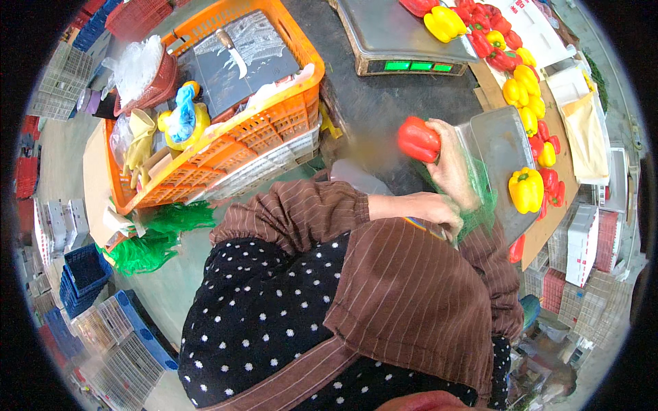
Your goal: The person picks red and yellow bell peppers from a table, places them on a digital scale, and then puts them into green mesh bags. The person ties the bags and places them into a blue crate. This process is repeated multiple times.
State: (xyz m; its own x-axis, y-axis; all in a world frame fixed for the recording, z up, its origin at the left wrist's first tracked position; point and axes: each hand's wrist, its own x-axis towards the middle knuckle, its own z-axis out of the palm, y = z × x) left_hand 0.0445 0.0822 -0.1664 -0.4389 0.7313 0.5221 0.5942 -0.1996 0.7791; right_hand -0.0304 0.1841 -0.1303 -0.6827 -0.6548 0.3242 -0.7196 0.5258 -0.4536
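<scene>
My right hand [446, 154] holds a red bell pepper [419, 139] by its side. Green mesh netting [477, 198] is bunched around that hand's wrist and forearm. My left hand [437, 209], lower down, has its fingers closed on the netting's edge beside the right forearm. A yellow bell pepper [526, 190] rests on a metal scale pan [501, 146] to the right. Past it, a row of red and yellow bell peppers [525, 85] lies along a cardboard sheet [563, 138].
A digital scale [406, 31] with lit displays stands ahead, a yellow pepper [444, 24] on it. At left, an orange plastic crate [252, 133] carries a curved knife [234, 55], yellow gloves [139, 144] and a red basket [149, 87] of plastic bags. Green net bags [149, 246] hang below.
</scene>
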